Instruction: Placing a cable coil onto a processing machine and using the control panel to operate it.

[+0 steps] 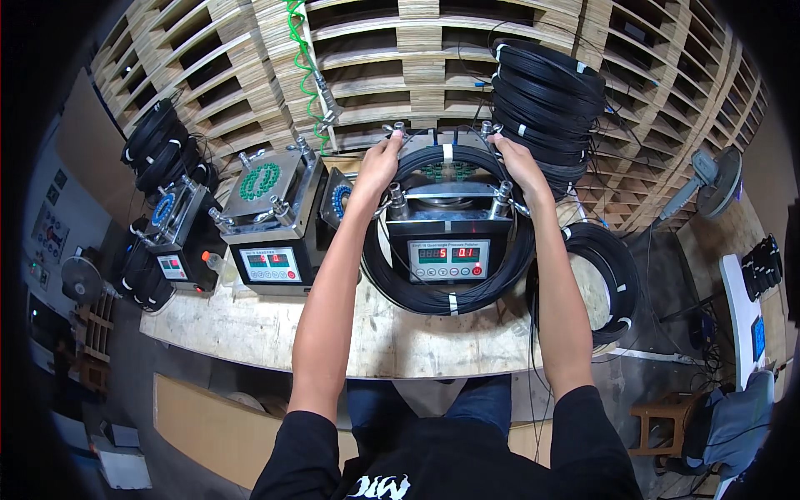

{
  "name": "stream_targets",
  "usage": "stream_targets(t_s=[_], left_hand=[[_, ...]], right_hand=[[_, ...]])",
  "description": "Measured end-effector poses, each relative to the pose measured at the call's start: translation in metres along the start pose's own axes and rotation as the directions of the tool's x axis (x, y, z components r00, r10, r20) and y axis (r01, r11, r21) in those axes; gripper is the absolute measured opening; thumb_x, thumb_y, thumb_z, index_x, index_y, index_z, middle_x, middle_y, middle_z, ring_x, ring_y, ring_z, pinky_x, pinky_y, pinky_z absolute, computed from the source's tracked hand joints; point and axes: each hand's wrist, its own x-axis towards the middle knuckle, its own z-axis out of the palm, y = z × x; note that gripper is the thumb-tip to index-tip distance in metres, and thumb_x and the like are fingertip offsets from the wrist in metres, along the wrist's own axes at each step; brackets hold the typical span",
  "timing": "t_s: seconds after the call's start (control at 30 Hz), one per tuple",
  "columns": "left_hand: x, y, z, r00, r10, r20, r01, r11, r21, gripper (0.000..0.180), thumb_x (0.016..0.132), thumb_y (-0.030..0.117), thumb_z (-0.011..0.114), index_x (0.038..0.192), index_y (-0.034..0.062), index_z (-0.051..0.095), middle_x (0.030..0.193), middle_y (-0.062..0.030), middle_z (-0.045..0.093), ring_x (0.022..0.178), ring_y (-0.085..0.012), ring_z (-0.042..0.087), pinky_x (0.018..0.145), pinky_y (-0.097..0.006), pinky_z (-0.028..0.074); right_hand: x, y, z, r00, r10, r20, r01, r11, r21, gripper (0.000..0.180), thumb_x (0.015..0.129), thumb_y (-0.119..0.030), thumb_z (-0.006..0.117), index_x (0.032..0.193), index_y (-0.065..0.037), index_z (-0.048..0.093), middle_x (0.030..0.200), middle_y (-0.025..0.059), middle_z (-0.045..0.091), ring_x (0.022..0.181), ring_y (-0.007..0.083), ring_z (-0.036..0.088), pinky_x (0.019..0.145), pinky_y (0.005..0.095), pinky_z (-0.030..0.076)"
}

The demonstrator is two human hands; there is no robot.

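A large coil of black cable (450, 302) with white ties lies looped around a grey bench machine (448, 250) that has a panel of red and green digits. My left hand (379, 165) grips the coil's upper left arc beside a metal post. My right hand (518, 163) grips its upper right arc, next to the machine's right post. Both arms reach forward over the wooden bench (275, 329).
A second similar machine (271, 225) with a green-dotted top plate stands to the left, and a smaller one (171, 229) further left. A tall stack of black coils (546, 100) sits behind the right hand, another coil (608, 275) hangs at the bench's right end. Wooden pallets (417, 58) line the back; a fan (717, 179) stands right.
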Motion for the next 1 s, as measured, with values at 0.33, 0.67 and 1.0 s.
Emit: stream_targets(t_s=[0.33,0.67,1.0], left_hand=[[-0.008,0.006,0.000,0.999,0.037,-0.020,-0.038,0.999,-0.023,0.065,0.103,0.055,0.044,0.119,-0.0033,0.068,0.115,-0.0226,0.069,0.113,-0.0290,0.062,0.100,-0.034,0.043],[-0.009,0.009,-0.001,1.000,-0.015,-0.020,0.015,1.000,-0.018,0.076,0.101,0.063,0.043,0.122,-0.0069,0.065,0.116,-0.0232,0.068,0.115,-0.0283,0.061,0.101,-0.035,0.042],[-0.004,0.000,-0.004,0.998,0.057,-0.006,-0.057,0.998,-0.005,0.068,0.100,0.057,0.050,0.122,-0.0056,0.067,0.113,-0.0216,0.070,0.108,-0.0273,0.064,0.097,-0.034,0.045]], right_hand=[[-0.002,-0.002,0.001,0.998,-0.018,-0.053,0.018,1.000,0.005,0.061,0.105,-0.050,0.046,0.126,0.004,0.065,0.116,0.0171,0.070,0.108,0.0228,0.062,0.096,0.0332,0.046],[0.001,0.002,0.001,0.999,0.033,0.005,-0.033,0.999,-0.034,0.055,0.106,-0.042,0.044,0.124,0.004,0.066,0.123,0.0206,0.069,0.117,0.0280,0.063,0.101,0.0346,0.044],[-0.009,-0.012,0.006,1.000,0.011,-0.014,-0.009,0.997,0.079,0.053,0.105,-0.041,0.049,0.123,0.006,0.066,0.117,0.0162,0.070,0.112,0.0225,0.062,0.102,0.0340,0.044]])
